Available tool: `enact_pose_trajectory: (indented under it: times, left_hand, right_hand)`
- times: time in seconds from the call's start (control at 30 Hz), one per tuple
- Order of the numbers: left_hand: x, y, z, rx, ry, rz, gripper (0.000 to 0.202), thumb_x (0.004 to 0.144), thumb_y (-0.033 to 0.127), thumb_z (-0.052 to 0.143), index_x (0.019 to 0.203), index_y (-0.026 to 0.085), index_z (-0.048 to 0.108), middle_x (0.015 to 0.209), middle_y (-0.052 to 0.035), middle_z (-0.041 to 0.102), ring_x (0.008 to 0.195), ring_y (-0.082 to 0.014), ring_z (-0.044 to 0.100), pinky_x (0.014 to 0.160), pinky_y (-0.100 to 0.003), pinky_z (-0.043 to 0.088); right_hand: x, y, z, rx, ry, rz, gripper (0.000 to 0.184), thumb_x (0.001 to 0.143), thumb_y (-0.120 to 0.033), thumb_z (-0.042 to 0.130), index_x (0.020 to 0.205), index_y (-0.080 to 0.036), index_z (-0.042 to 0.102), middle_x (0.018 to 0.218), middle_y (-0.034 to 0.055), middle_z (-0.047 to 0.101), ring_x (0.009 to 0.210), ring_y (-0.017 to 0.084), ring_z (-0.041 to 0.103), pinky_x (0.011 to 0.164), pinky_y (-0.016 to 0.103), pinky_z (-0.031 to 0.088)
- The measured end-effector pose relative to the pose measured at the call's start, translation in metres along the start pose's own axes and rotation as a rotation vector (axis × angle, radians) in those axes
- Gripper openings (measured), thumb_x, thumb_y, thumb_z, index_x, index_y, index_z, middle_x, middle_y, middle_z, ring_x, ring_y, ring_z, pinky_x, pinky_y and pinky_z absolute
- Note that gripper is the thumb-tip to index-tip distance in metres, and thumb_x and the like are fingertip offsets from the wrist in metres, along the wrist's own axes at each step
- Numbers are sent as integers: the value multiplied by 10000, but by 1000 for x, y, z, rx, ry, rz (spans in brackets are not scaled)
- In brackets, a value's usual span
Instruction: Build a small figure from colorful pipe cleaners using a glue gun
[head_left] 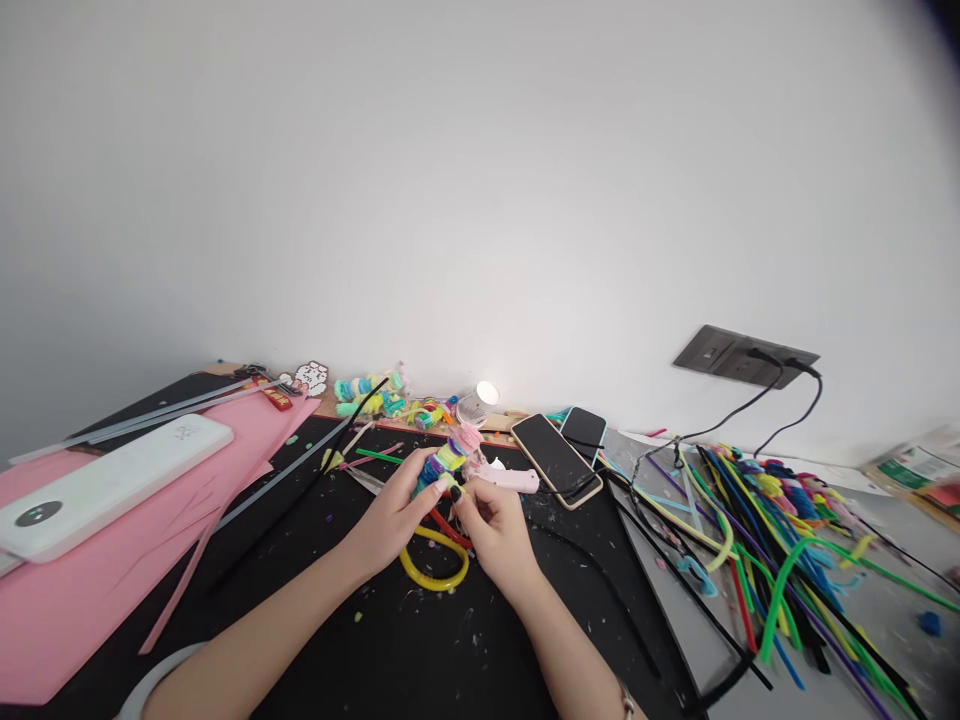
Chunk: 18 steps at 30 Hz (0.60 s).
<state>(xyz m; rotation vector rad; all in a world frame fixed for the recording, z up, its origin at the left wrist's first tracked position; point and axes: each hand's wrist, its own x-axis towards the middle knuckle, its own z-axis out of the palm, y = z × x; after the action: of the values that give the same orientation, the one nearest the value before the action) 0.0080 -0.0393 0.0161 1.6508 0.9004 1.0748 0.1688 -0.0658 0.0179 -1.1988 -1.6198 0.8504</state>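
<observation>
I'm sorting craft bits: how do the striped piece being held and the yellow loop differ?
The striped piece shows several colours; the yellow loop, just one. The piece is chunky and ridged; the loop, thin and smooth-looking. The left hand holds the piece; the loop shows lower down. Both are bright.

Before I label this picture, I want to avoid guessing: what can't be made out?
Head view: part of the striped bundle, covered by the left hand.
Head view: what the right hand pinches, if anything; its own fingers hide it.
Head view: the pink paper, cut off by the left edge.
Head view: print on the packet, too blurred.
</observation>
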Motion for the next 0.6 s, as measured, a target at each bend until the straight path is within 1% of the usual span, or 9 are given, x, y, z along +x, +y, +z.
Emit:
enact_pose_trajectory:
  times: [0.17, 0.27, 0.6]
  left_hand:
    - [1, -3, 0, 19, -20, 8, 317, 948, 375, 460, 1217, 219, 517, 1247, -87, 610, 1199, -259, 535, 1033, -382, 405]
    - [2, -4, 0, 15, -13, 14, 327, 946, 375, 462, 1228, 221, 518, 1249, -87, 614, 1216, -268, 527, 1034, -387, 406]
    - [1, -4, 0, -5, 17, 9, 307, 923, 367, 500, 1186, 220, 560, 1218, -77, 654, 1170, -272, 568, 986, -361, 442]
  right_hand:
    - [0, -4, 0, -4, -6, 0, 268, 825, -290, 498, 581, -188, 455, 530, -49, 381, 519, 100, 315, 502, 243, 248]
    - [1, -4, 0, 4, -5, 4, 267, 823, -291, 499, 581, -190, 452, 531, -48, 384, 518, 100, 314, 501, 243, 249]
    - [1, -4, 1, 13, -11, 13, 272, 821, -296, 506, 576, -190, 453, 527, -45, 391, 515, 101, 318, 499, 243, 253]
